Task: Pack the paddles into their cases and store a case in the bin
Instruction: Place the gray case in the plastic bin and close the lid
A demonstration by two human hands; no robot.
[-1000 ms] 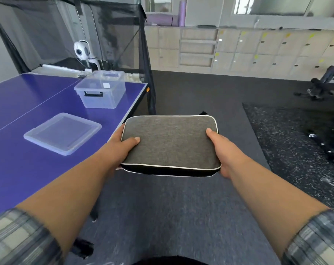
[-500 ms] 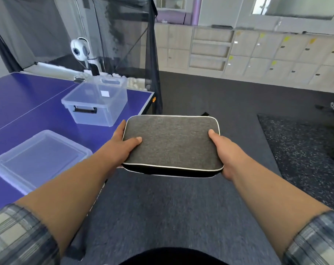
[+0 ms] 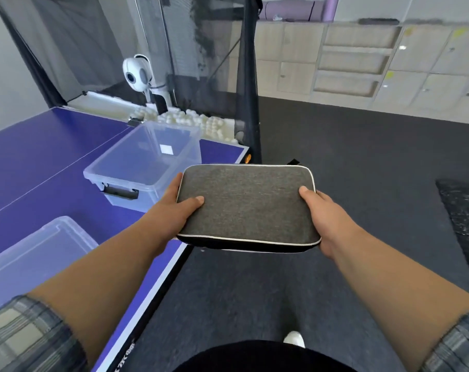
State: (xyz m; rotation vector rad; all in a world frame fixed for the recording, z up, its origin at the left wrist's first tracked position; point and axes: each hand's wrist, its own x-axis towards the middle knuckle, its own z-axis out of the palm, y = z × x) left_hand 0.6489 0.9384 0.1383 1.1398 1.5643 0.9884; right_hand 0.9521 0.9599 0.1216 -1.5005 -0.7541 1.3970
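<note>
Both hands hold closed case point(image 3: 246, 205); clear bin point(image 3: 136, 167) open, empty.

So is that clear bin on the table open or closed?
Open. The bin has no cover on, and its lid lies flat on the table nearer the person.

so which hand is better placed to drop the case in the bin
Left. The left hand grips the case on the side nearest the open bin; the right hand holds the far side, over the floor.
</note>
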